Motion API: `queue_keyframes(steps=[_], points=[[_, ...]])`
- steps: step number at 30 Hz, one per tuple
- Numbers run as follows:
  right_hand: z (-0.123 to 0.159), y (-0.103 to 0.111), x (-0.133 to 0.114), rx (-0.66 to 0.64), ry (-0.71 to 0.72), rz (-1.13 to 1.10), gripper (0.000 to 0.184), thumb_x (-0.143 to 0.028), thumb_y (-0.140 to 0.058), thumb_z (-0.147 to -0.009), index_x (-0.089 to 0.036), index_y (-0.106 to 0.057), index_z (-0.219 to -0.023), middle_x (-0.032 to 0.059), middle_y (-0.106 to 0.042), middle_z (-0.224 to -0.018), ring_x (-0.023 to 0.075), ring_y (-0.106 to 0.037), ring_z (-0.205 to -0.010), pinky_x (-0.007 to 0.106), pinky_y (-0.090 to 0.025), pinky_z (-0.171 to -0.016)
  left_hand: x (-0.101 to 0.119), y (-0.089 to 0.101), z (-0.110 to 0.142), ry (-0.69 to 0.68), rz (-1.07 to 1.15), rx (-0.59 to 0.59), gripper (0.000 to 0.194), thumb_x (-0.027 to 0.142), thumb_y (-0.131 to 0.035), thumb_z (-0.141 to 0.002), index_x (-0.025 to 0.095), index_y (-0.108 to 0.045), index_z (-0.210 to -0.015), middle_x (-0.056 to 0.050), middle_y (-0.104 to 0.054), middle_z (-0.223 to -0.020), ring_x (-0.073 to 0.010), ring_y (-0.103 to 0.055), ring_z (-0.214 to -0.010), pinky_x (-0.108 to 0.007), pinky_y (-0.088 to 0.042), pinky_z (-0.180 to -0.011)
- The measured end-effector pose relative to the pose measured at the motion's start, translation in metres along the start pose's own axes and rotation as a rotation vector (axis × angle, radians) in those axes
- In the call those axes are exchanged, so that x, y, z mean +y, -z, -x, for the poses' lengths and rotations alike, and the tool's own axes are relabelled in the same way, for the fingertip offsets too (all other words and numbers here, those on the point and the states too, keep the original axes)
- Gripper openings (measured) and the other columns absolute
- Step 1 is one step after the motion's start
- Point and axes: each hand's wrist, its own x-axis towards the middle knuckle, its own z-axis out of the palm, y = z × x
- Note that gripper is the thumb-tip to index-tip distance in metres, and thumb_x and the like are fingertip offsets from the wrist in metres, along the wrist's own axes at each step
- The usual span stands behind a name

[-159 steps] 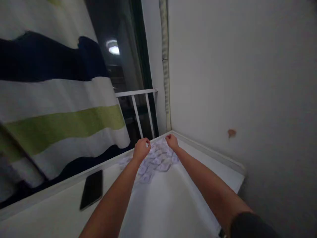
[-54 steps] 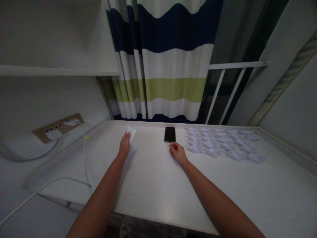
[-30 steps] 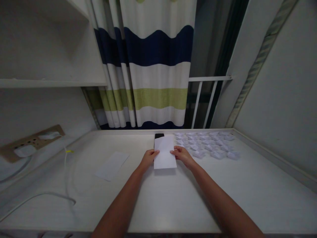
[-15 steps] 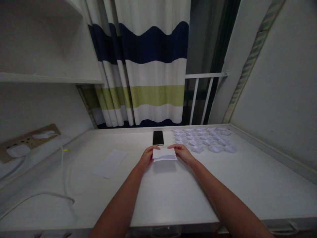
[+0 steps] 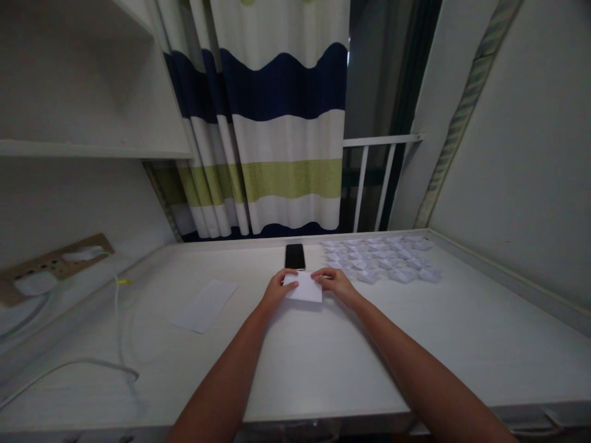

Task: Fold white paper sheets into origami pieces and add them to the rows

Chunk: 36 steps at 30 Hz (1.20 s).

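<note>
White folded paper (image 5: 303, 288) pinched at both sides by left hand (image 5: 277, 289) and right hand (image 5: 336, 285), just before phone (image 5: 295, 256); crease could be skewed if edges are gripped unevenly.

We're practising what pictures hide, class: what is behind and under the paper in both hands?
Behind the held paper, the dark phone shows just past its far edge. White tabletop shows around the paper; whatever lies directly underneath is covered and cannot be seen.
</note>
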Motion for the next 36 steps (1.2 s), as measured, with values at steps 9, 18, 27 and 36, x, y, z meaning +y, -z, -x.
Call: queue_keyframes(steps=[9,18,27,36], points=[[0.000,-0.003,0.005,-0.179,0.026,0.137,0.027,-0.028,-0.065,-0.058,-0.013,-0.059,-0.079,-0.0026,-0.057,-0.058,0.0086,-0.050,-0.050,0.019,-0.036,-0.047,0.011,-0.006,0.004,-0.017,-0.014,-0.039,0.083,0.024,-0.070,-0.055,0.017,-0.030,-0.128,-0.003,-0.060,-0.078,-0.0141,-0.056,-0.065,-0.023,-0.042,-0.059],[0.002,-0.009,-0.002,0.012,0.012,-0.029,0.034,-0.038,-0.071,-0.050,-0.015,-0.056,-0.070,-0.0017,-0.060,-0.057,0.0114,-0.054,-0.052,0.021,-0.036,-0.048,-0.001,-0.014,-0.001,0.075,0.192,0.008,0.053,0.036,-0.073,-0.051,0.011,-0.059,-0.095,-0.009,-0.065,-0.081,-0.0188,-0.059,-0.072,-0.030,-0.047,-0.065],[0.005,-0.007,-0.009,0.034,-0.055,-0.044,0.030,-0.036,-0.070,-0.052,-0.015,-0.059,-0.071,-0.0008,-0.060,-0.060,0.0106,-0.053,-0.054,0.021,-0.038,-0.050,-0.006,-0.013,-0.004,0.046,0.073,-0.005,0.035,0.040,-0.071,-0.052,0.010,-0.066,-0.070,-0.006,-0.065,-0.067,-0.0175,-0.058,-0.064,-0.031,-0.046,-0.064],[0.003,-0.003,-0.005,0.050,-0.063,-0.083,0.030,-0.038,-0.071,-0.048,-0.014,-0.056,-0.059,-0.0028,-0.054,-0.053,0.0088,-0.050,-0.051,0.022,-0.041,-0.052,-0.011,-0.011,-0.006,0.046,0.051,0.002,0.029,0.037,-0.070,-0.054,0.011,-0.065,-0.067,-0.005,-0.063,-0.065,-0.0164,-0.057,-0.063,-0.030,-0.046,-0.064]])
